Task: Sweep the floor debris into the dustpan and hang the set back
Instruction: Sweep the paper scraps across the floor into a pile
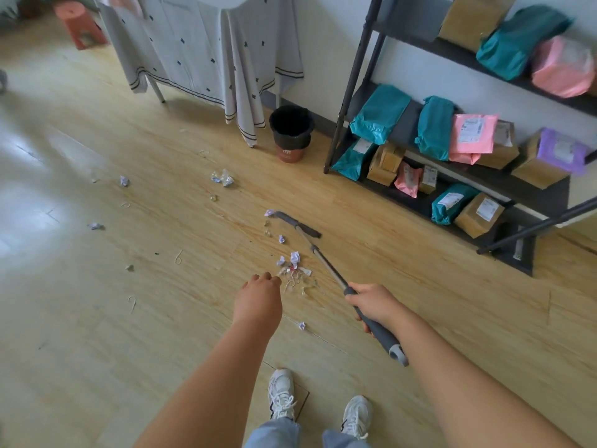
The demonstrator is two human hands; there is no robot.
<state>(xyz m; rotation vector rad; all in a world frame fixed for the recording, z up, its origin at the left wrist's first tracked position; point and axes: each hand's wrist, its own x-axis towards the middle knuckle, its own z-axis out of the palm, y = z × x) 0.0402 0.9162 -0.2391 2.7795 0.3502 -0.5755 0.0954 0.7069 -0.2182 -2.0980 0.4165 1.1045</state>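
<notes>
In the head view, a pale wood-plank floor (97, 334) fills the room and carries a glare patch on the left. The right hand (376, 307) has its fingers wrapped tight round the grey grip of a broom (323, 258), whose metal shaft slants forward to a dark flat head resting on the planks. The left hand (258, 297) hangs back-up with its fingers folded under and out of sight, so I cannot tell whether they hold anything. Just beyond its knuckles and left of the broom shaft lies a debris pile (294, 270) of crumpled paper and wrappers. More crumpled scraps (223, 179) are strewn well apart farther left. A black-lined waste bin (291, 134) stands by the wall between a cloth-draped table (210, 53) and a dark shelf rack (352, 79) loaded with parcels. A red stool (80, 24) sits in the far corner.
</notes>
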